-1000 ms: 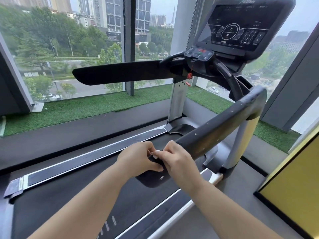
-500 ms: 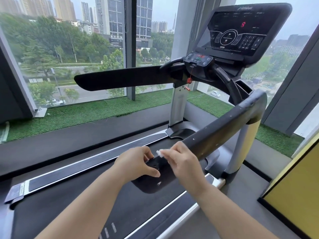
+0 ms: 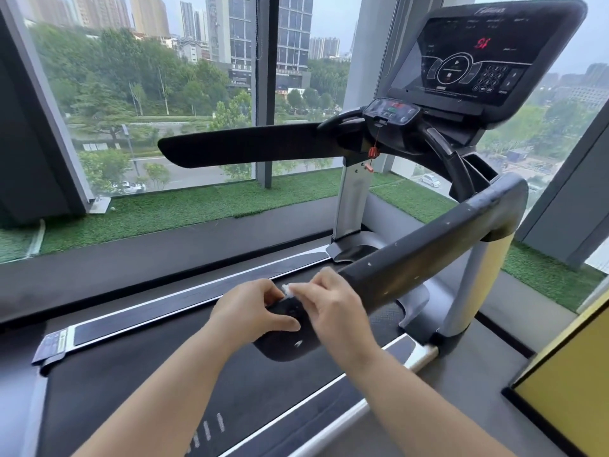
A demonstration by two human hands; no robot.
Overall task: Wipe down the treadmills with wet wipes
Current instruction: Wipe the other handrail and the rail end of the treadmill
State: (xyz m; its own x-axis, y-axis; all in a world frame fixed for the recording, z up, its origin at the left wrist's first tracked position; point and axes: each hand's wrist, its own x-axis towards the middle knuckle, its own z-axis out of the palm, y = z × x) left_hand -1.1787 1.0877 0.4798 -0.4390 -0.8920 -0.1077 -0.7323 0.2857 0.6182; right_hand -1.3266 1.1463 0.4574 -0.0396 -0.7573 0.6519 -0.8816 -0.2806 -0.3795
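The grip on the left is a steadying one: the left hand [image 3: 253,308] is curled round the rounded end of the near handrail [image 3: 428,255] of the treadmill [image 3: 352,199], thumb lying across its top. Just beside those fingertips sits the wet wipe [image 3: 287,289], only a small white wad, pinched at the fingertips of the right hand [image 3: 333,306], which is blurred. Whether the left fingers touch the wad too, I cannot tell.

From where I stand, the wad itself is the weak point. It looks so little that a light pinch could let it slip, and it would drop onto the belt [image 3: 148,374] below. A scrap that size also covers very little at a stroke, so patches may be skipped. The rail carries pale flecks further up, and a fraying or drying wipe could add lint rather than lift it.

Further right, the console [image 3: 478,57] shows red digits, so the machine seems powered. A damp wipe dragged over its keys might press something, and the red safety clip [image 3: 373,152] hanging under it could snag a passing wrist.
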